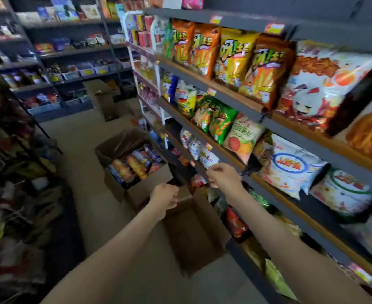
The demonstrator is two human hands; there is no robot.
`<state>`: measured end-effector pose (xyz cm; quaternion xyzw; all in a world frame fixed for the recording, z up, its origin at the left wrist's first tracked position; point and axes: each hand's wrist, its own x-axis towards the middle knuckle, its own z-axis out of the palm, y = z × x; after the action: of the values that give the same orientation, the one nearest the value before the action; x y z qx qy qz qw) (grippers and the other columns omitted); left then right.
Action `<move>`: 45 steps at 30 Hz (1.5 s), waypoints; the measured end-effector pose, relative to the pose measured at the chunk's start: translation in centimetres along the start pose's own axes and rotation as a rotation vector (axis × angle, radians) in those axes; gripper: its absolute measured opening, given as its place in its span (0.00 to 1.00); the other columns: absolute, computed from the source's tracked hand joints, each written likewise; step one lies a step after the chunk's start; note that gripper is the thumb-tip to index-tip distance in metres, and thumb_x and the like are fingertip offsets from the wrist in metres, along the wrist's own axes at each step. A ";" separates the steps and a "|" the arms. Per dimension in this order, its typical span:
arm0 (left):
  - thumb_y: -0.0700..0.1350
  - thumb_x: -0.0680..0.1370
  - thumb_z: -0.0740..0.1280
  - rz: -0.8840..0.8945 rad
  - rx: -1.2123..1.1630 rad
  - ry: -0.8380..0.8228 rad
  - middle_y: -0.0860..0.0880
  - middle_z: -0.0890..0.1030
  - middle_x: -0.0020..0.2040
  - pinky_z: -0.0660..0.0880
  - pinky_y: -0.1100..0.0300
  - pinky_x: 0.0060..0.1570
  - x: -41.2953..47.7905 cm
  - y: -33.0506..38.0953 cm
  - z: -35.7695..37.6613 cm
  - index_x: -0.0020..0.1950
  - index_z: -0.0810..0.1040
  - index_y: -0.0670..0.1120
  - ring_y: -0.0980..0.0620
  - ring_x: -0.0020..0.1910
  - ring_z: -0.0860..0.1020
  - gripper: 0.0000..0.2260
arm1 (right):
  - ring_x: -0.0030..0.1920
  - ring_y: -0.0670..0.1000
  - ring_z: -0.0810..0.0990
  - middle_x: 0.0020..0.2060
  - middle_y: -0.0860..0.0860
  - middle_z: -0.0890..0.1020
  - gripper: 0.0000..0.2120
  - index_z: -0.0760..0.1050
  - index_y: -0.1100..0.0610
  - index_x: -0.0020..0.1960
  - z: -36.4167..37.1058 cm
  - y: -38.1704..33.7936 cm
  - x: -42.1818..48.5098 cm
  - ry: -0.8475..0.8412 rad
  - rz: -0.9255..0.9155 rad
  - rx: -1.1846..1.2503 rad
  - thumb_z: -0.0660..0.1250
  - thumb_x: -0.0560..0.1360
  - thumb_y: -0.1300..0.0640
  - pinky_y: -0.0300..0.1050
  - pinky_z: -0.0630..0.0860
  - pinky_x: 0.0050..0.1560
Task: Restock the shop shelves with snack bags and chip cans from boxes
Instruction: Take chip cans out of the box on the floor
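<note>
Aisle of a snack shop, seen from a head-worn camera looking down along two bare outstretched arms. On the right runs a dark shelving unit [228, 96] with wooden ledges, already crowded with snack bags: orange and yellow ones on the upper tier, green ones below, and a white and blue bag [290, 165] lower still. The right hand [223, 177] is up at the front edge of a lower shelf, just beside a small white bag [207, 157]; its fingers are curled with thumb and forefinger drawn close, but motion blur makes it impossible to tell whether it pinches anything. The left hand [164, 197] hangs lower, over the floor [88, 172] between two cardboard boxes, curled into a loose fist with its palm turned away; nothing shows in it, though a hold cannot be ruled out. The farther open box [144, 187] is packed with chip cans [134, 164] lying on their sides. The nearer box [193, 229], against the foot of the shelves, appears to be empty. A third, taller box [102, 99] stands well down the aisle. The step in hand looks like the pause between placing one item and fetching another. The next move probably calls for reaching forward and down to the chip cans, then finding a free gap on a shelf.
</note>
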<state>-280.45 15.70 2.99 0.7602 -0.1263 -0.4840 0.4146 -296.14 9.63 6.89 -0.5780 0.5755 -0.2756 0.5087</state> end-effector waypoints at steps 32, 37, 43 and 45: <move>0.40 0.75 0.71 0.052 0.405 0.013 0.45 0.75 0.64 0.75 0.46 0.60 69.7 7.0 -27.3 0.71 0.68 0.48 0.46 0.61 0.75 0.26 | 0.55 0.54 0.77 0.48 0.50 0.77 0.21 0.69 0.56 0.66 49.4 5.6 56.7 -0.254 0.428 -0.181 0.70 0.75 0.57 0.50 0.74 0.55; 0.43 0.73 0.73 0.359 0.943 -0.149 0.45 0.70 0.70 0.65 0.49 0.66 80.4 5.0 -27.7 0.74 0.67 0.47 0.43 0.70 0.67 0.31 | 0.56 0.54 0.78 0.55 0.55 0.79 0.20 0.70 0.58 0.62 56.5 11.6 61.7 -0.284 0.488 -0.156 0.72 0.74 0.58 0.54 0.75 0.59; 0.56 0.65 0.75 0.832 1.334 -0.399 0.48 0.78 0.64 0.64 0.37 0.65 89.0 2.5 -29.7 0.69 0.70 0.53 0.43 0.66 0.74 0.34 | 0.64 0.52 0.74 0.63 0.52 0.75 0.32 0.66 0.56 0.72 62.9 16.3 65.6 -0.352 0.392 -0.263 0.72 0.71 0.64 0.46 0.71 0.61; 0.59 0.61 0.78 0.980 1.474 -0.506 0.49 0.79 0.63 0.59 0.42 0.68 90.7 1.5 -30.1 0.67 0.74 0.52 0.46 0.66 0.74 0.37 | 0.66 0.54 0.71 0.65 0.55 0.73 0.34 0.64 0.57 0.73 64.4 17.3 66.5 -0.369 0.352 -0.352 0.72 0.70 0.65 0.41 0.67 0.59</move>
<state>-209.54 -23.79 -47.48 0.5651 -0.7977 -0.2030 -0.0561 -232.20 -32.67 -47.79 -0.5888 0.6037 0.0304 0.5366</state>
